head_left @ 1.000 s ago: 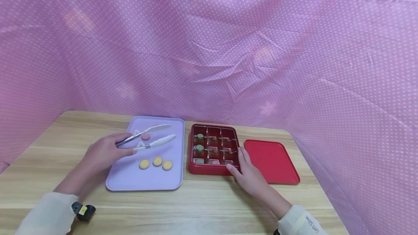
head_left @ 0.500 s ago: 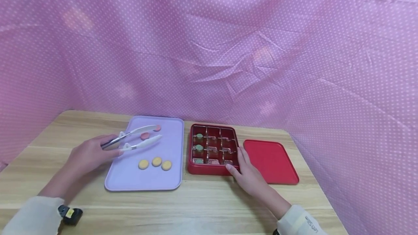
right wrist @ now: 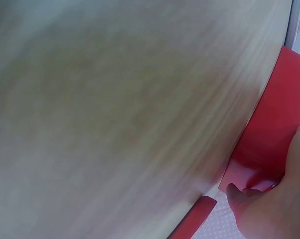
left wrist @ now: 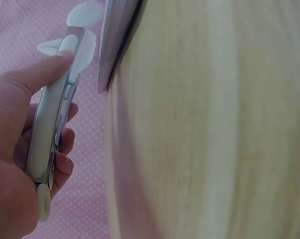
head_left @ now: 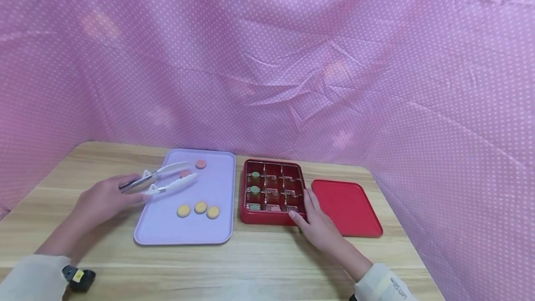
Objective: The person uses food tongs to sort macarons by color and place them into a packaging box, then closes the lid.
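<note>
In the head view, my left hand (head_left: 104,199) holds a pair of white-tipped metal tongs (head_left: 181,182) over the left side of a lilac tray (head_left: 188,233). The tong tips are spread, and a pink macaron-like cookie (head_left: 185,173) shows between them, partly covered. Another pink cookie (head_left: 201,164) lies farther back, and yellow cookies (head_left: 200,207) sit nearer the front. My right hand (head_left: 319,229) rests against the front right corner of a red box (head_left: 267,218). Its clear divided insert has green cookies (head_left: 255,189) down the left column and a pink one (head_left: 274,208) at front middle.
A red lid (head_left: 347,208) lies flat just right of the box. All stands on a wooden table (head_left: 259,264), with a pink dotted cloth (head_left: 267,59) hanging behind and at the sides. The tray stands close to the box's left side.
My left hand has drawn back to the left with the tongs, uncovering the rear pink cookie. My right hand stays at the box corner.
</note>
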A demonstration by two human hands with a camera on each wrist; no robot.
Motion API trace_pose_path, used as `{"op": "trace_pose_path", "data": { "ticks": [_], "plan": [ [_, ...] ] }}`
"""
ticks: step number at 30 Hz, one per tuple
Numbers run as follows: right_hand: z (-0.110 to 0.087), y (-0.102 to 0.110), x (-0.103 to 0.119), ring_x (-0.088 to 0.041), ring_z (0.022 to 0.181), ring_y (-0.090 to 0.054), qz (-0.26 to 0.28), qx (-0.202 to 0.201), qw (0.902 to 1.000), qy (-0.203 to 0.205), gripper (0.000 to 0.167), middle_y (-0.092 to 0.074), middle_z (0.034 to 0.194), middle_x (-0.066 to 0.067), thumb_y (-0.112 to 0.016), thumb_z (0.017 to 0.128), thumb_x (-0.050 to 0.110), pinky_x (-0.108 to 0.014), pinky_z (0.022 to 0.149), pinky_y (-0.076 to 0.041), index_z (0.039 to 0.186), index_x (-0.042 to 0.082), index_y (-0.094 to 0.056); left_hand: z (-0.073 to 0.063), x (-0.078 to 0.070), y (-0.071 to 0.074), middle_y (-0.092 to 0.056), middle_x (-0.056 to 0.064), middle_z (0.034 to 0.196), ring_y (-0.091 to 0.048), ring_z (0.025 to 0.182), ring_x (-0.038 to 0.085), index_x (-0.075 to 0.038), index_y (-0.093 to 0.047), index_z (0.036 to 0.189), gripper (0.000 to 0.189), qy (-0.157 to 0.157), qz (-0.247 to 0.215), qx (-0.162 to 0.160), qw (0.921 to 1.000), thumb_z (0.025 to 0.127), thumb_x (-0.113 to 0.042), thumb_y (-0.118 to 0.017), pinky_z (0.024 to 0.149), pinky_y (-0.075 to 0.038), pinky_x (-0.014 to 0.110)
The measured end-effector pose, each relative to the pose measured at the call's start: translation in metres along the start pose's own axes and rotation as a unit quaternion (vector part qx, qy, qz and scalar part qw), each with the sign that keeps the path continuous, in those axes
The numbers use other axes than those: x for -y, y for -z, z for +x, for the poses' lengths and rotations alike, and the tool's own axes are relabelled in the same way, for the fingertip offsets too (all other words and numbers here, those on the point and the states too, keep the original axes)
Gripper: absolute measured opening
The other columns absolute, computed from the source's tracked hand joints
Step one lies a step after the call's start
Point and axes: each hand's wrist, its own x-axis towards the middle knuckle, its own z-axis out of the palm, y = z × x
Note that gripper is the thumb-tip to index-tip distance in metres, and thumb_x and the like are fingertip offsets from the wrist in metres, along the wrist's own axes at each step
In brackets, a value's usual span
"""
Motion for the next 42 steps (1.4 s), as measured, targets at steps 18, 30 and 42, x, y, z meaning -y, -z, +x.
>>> {"op": "trace_pose_path", "data": {
  "ticks": [18, 30, 42],
  "plan": [
    [-0.0003, -0.0008, -0.0016, -0.033, 0.145, -0.039, 0.000, -0.005, 1.0000, 0.006, 0.091, -0.008, 0.171, -0.001, -0.047, 0.095, 0.070, -0.060, 0.111, -0.041, 0.164, 0.026, -0.008, -0.0019, 0.0087, 0.0005, -0.046, 0.035, 0.145, -0.045, 0.124, 0.061, -0.009, -0.046, 0.150, 0.102, 0.010, 0.029, -0.003, 0.9995, 0.080, -0.082, -0.058, 0.085, -0.040, 0.074],
    [-0.0011, -0.0007, -0.0018, -0.034, 0.148, -0.036, 0.005, -0.005, 1.0000, 0.003, 0.090, -0.006, 0.171, 0.001, -0.048, 0.096, 0.069, -0.062, 0.111, -0.039, 0.164, 0.027, -0.008, -0.0068, 0.0084, 0.0017, -0.047, 0.033, 0.145, -0.045, 0.125, 0.061, -0.009, -0.048, 0.149, 0.099, 0.007, 0.024, -0.001, 0.9997, 0.082, -0.080, -0.059, 0.085, -0.040, 0.073],
    [-0.0013, -0.0005, -0.0014, -0.034, 0.149, -0.033, 0.013, -0.001, 0.9999, 0.004, 0.090, -0.005, 0.171, 0.001, -0.047, 0.096, 0.069, -0.062, 0.112, -0.037, 0.164, 0.027, -0.006, -0.0073, 0.0068, 0.0027, -0.047, 0.032, 0.145, -0.046, 0.125, 0.061, -0.010, -0.048, 0.149, 0.100, 0.009, 0.028, -0.005, 0.9996, 0.080, -0.081, -0.058, 0.084, -0.040, 0.073]
  ]
}}
